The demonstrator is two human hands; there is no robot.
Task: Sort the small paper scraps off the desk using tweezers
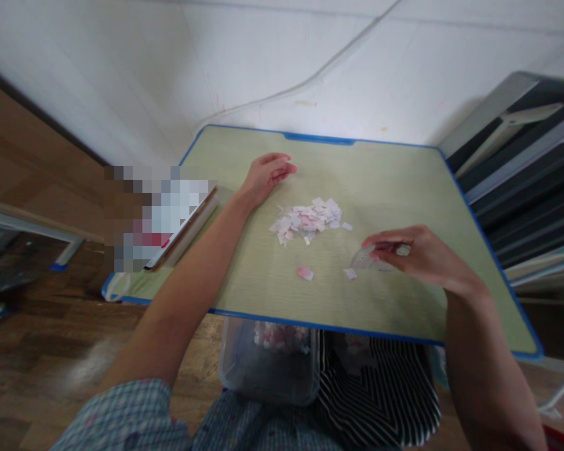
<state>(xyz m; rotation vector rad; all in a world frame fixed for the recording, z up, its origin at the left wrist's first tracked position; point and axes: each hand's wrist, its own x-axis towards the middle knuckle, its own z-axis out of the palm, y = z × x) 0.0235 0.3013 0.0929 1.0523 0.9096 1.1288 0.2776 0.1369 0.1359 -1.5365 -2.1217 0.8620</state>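
Observation:
A loose heap of small white and pinkish paper pieces [305, 219] lies mid-table. My left hand [267, 175] is just behind and left of it, with thumb and fingers closed together. Something pale shows at its fingertips, too small to name. To the right of the heap, my right hand [408, 250] pinches a clear plastic piece [364, 258] with a curved edge, held low over the tabletop. Its far side is hidden by the fingers. A single white paper piece [351, 274] lies by the plastic, and a pink-and-white piece [304, 272] sits nearer the front edge.
The green table [385, 175] has a blue rim and stands against a white wall. A blurred-out flat stack [188, 222] lies at its left. Below the front edge is a clear plastic bin [272, 376] with pinkish-white scraps. Folded dark furniture [536, 169] leans at right.

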